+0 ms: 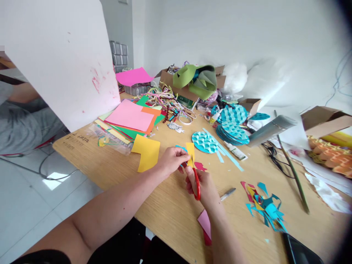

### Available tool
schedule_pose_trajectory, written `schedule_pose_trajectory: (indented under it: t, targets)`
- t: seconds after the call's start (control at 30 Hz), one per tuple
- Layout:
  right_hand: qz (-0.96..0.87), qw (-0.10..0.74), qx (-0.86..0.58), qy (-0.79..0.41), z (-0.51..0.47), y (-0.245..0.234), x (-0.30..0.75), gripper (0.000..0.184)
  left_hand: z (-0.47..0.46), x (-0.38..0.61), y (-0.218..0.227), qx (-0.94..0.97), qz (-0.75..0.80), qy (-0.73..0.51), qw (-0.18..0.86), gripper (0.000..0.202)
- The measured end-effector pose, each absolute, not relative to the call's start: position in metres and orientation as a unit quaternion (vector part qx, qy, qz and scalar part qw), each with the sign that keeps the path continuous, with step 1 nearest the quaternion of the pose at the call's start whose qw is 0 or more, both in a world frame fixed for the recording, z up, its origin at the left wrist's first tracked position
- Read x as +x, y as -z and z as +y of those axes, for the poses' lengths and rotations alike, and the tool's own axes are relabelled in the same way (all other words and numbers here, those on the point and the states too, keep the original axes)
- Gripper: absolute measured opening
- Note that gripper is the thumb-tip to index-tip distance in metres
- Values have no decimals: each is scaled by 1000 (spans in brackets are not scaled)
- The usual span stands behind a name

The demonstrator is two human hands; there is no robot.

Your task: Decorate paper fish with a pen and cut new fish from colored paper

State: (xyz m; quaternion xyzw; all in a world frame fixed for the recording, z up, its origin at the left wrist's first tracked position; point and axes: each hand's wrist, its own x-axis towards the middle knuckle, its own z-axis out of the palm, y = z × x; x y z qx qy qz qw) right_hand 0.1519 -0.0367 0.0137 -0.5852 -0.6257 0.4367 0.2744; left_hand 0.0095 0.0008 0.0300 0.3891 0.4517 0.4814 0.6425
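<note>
My left hand (175, 158) pinches a small strip of yellow paper (190, 148) near the middle of the table. In my right hand (202, 183) is a pair of scissors (197, 185) with red handles, its blades up against the yellow strip. A larger yellow sheet (148, 152) with a corner cut away lies left of my hands. Just beyond my fingers are a bit of blue paper (180, 148) and a red paper scrap (200, 166). Pink paper (205, 222) lies partly hidden under my right forearm.
Coloured sheets (132, 114) are stacked back left beside a white board (68, 62). Blue patterned discs (205, 142), a glue bottle (235, 150) and a craft knife (228, 193) lie around. Paper scraps (268, 207), a stick (295, 176) and a dark device (299, 251) are on the right.
</note>
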Motion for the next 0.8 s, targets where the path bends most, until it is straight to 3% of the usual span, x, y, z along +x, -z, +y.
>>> schedule_pose_trajectory:
  t: [0.8]
  targets:
    - [-626, 263, -604, -418, -37, -17, 150, 62, 0, 10, -28, 392, 453, -477, 643, 15]
